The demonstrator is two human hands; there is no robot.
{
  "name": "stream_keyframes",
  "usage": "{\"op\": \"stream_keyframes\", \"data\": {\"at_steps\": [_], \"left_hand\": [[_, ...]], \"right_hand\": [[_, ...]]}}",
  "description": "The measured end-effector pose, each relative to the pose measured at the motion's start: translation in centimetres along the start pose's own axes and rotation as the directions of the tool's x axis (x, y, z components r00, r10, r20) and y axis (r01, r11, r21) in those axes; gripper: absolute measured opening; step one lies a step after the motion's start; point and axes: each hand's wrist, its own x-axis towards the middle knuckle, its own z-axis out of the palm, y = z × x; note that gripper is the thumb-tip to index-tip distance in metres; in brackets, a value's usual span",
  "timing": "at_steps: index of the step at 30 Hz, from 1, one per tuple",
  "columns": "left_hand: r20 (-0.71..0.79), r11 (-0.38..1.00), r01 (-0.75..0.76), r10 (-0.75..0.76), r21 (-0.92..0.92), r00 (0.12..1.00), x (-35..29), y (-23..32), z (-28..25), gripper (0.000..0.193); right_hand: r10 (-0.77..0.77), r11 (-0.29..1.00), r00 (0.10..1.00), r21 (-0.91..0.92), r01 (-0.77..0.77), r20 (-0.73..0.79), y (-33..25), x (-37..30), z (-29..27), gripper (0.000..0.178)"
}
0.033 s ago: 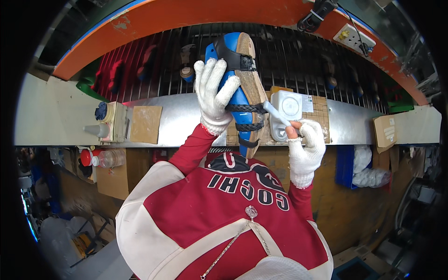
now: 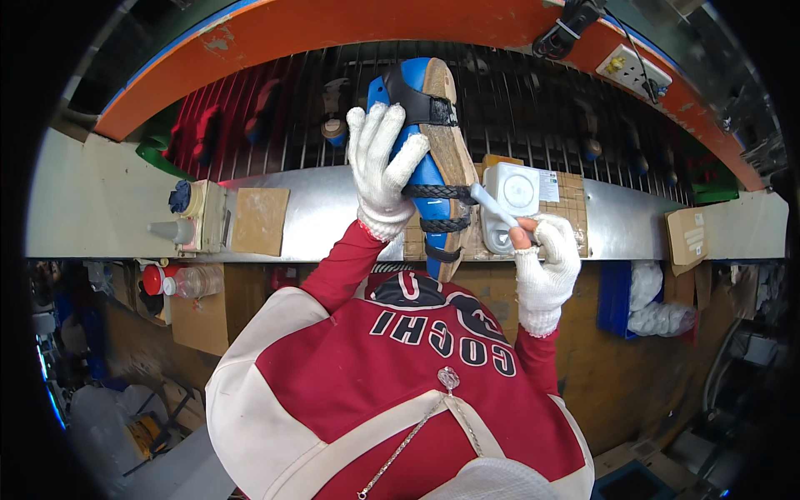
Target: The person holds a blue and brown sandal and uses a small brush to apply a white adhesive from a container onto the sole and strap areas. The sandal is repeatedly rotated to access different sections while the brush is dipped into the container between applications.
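My left hand (image 2: 383,162), in a white knit glove, grips a sandal (image 2: 447,154) with black straps and a brown sole edge. The sandal is fitted on a blue last (image 2: 426,172) and held tilted on its side, toe end toward me; my palm side is hidden. Between the bare thumb and fingertip of my gloved right hand (image 2: 548,271) is a pale, slim brush-like tool (image 2: 498,208). Its far end is close to the sole edge; whether they touch I cannot tell. Under the tool, a white plastic container (image 2: 510,185) with a round lid sits on cardboard (image 2: 571,208).
Beyond the metal ledge (image 2: 629,217) runs a rack of rods (image 2: 521,108) with several shoes on it, under an orange frame (image 2: 333,29). To the left stand a small box (image 2: 208,218) and a cardboard square (image 2: 261,221). A blue bin (image 2: 615,298) is lower right.
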Motion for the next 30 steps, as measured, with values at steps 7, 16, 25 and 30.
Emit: {"op": "stream_keyframes", "data": {"at_steps": [7,16,25,30], "left_hand": [[0.026,0.998,0.040,-0.041,0.048,0.999,-0.2,-0.5,0.1,0.059],[0.071,0.982,0.171,-0.177,0.086,0.982,-1.2,-0.3,0.9,0.062],[0.093,0.979,0.187,-0.194,0.076,0.977,-1.6,0.1,1.0,0.064],[0.106,0.966,0.230,-0.242,0.115,0.964,-1.9,-0.1,1.3,0.069]], "right_hand": [[0.210,0.922,0.952,0.279,-0.268,0.223,0.7,-1.6,-0.4,0.017],[0.309,0.881,0.931,0.312,-0.356,0.193,0.1,-2.9,1.1,0.019],[0.104,0.991,0.992,0.092,-0.097,-0.073,0.2,-1.3,2.1,0.020],[0.165,0.971,0.986,0.174,-0.162,-0.001,0.7,-2.1,2.0,0.019]]}}
